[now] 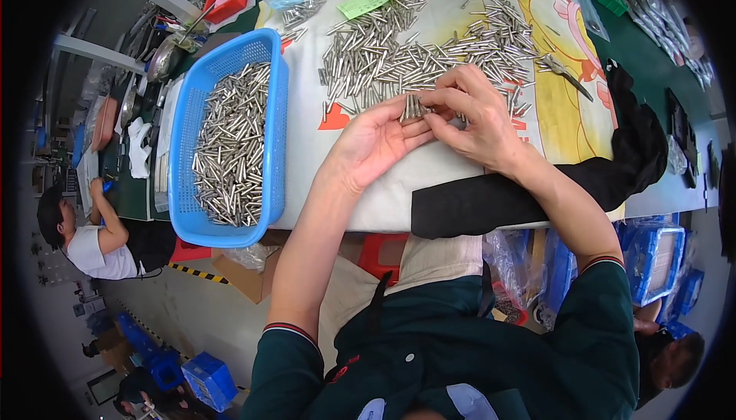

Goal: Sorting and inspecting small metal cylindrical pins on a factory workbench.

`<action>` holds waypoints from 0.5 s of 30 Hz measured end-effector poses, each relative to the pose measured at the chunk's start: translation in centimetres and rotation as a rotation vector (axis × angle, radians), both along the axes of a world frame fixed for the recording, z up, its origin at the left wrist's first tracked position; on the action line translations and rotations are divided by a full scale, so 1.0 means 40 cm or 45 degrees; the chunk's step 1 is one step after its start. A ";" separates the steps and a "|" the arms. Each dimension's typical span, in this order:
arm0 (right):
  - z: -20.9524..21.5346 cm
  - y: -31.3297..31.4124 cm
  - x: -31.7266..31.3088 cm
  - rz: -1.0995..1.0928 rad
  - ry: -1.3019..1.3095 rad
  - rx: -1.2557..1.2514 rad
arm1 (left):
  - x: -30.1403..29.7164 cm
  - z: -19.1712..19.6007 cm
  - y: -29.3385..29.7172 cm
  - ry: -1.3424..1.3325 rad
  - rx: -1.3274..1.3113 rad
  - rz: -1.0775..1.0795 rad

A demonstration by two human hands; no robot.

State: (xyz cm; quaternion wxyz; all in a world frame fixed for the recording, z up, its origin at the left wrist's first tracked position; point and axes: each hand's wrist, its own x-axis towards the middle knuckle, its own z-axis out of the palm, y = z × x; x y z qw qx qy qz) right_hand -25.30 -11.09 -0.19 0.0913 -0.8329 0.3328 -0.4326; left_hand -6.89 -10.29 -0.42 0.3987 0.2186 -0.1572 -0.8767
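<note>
Your left hand (376, 140) lay palm up at the centre of the frame, its fingers curled around a small bundle of metal pins (412, 106). Your right hand (479, 117) closed thumb and fingertips on the bundle's ends, evening them up. The loose heap of pins (418, 44) lay just above, on the white cloth (322, 167); the blue basket (230, 140) sat at left. You did well to keep the bundle small and the tips flush.

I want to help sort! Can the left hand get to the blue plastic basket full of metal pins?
Probably yes. The left hand cradles a bundle of short silver metal pins, and the blue plastic basket sits just to its left, nothing between.
</note>
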 end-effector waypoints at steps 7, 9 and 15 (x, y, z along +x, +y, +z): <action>0.010 0.007 0.000 -0.003 -0.129 0.035 | 0.000 -0.006 -0.001 0.000 0.025 -0.034; 0.021 0.017 0.005 0.015 -0.176 0.102 | 0.003 -0.012 0.007 -0.018 0.002 -0.014; 0.032 0.029 0.013 0.067 -0.504 -0.053 | 0.041 0.018 0.068 -0.092 -0.153 -0.203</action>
